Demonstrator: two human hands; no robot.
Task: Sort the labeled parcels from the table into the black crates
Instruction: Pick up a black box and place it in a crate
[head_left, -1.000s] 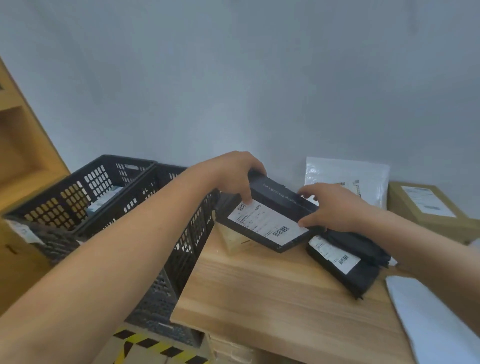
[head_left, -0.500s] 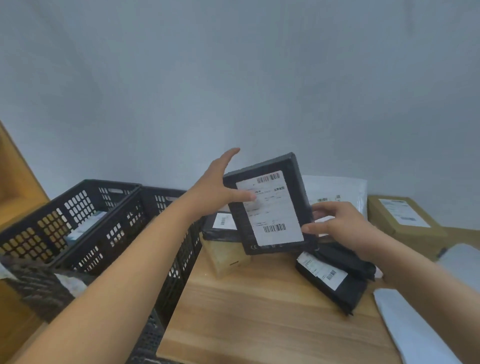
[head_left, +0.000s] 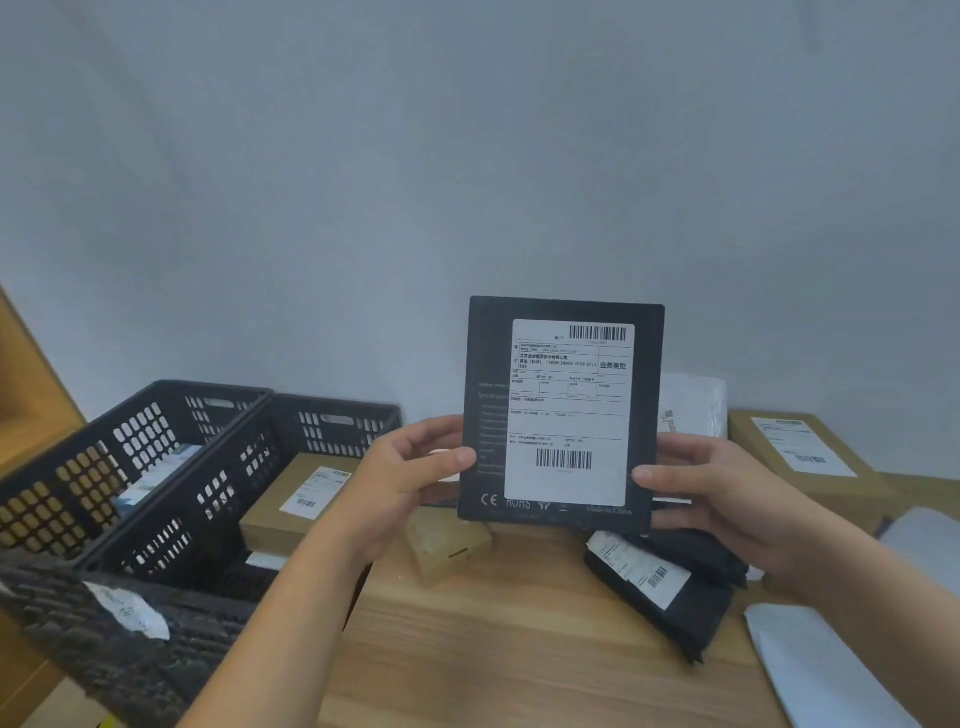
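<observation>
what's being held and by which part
Flat black labelled box, held upright by its lower side edges, left hand and right hand one on each.

Matt black box (head_left: 561, 415), paper label (head_left: 569, 415), grained wooden table (head_left: 493, 649).

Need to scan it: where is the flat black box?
In the head view, the flat black box is held upright, centre-right, between the left hand and right hand, above the wooden table.

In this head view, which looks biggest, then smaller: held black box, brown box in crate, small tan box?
1. held black box, though it is nearest
2. brown box in crate
3. small tan box
</observation>
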